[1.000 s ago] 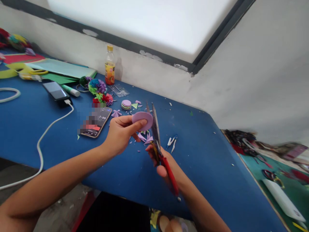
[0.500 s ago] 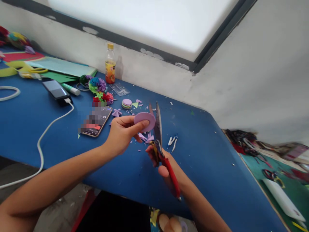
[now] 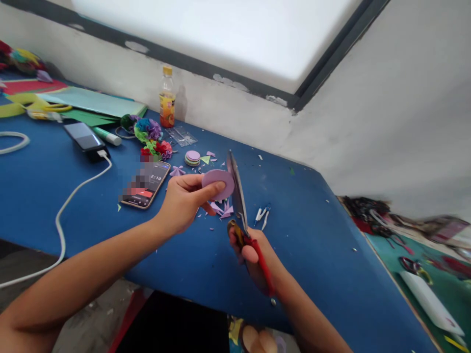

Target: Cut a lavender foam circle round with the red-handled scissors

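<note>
Scissors (image 3: 237, 193) blades now closed beside round purple paper disc (image 3: 218, 184).

The left hand (image 3: 183, 202) pinches a purple paper disc (image 3: 218, 183) above the blue table (image 3: 312, 245) — the right hand (image 3: 253, 257) grips red-handled scissors (image 3: 243, 211), blades closed just right of the disc. A phone (image 3: 146, 184) lies left of the disc, on the table.

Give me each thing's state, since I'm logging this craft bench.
Left hand: pinching the purple disc.
Right hand: gripping the scissors, blades closed.
Phone: screen lit, flat.
Second phone: cable plugged in.
Bottle: upright, capped.
</note>
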The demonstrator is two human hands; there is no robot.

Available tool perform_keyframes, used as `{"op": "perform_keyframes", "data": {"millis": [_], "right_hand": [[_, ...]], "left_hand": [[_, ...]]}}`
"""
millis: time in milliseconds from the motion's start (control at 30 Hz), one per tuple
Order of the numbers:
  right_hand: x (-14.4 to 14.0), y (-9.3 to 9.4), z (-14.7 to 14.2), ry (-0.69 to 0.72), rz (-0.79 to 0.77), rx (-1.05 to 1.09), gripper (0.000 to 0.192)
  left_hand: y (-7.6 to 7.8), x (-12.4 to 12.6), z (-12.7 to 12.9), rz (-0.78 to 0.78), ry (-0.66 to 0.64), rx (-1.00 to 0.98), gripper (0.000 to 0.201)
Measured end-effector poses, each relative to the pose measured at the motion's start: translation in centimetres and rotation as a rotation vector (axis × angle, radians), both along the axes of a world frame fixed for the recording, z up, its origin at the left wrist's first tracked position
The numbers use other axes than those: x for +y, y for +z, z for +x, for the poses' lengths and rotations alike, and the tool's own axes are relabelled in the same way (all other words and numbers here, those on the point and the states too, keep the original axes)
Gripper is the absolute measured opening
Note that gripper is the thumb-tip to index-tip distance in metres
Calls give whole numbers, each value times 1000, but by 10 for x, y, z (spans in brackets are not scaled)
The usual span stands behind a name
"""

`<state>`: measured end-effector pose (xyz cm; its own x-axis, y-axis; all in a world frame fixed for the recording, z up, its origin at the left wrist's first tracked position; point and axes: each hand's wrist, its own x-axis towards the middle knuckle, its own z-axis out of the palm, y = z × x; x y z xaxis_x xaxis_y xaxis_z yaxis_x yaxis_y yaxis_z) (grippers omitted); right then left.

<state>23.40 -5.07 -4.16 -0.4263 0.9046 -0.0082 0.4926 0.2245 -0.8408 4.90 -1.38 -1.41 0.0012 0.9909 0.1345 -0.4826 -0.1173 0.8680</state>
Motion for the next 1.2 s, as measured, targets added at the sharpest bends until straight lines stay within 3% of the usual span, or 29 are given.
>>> {"op": "perform_keyframes", "data": {"millis": [400, 833, 1000, 1200], "right_hand": [[-1, 9, 4, 34, 33, -73, 87], [0, 0, 6, 33, -9, 2, 90], [-2, -1, 1, -54, -14, 20, 84], [0, 1, 1, -4, 31, -53, 75]], "left_hand": [[3, 8, -16, 48, -70, 165, 10], [5, 7, -15, 81, -45, 244, 9], [5, 6, -15, 81, -45, 245, 10], [4, 7, -16, 70, -69, 249, 12]]}}
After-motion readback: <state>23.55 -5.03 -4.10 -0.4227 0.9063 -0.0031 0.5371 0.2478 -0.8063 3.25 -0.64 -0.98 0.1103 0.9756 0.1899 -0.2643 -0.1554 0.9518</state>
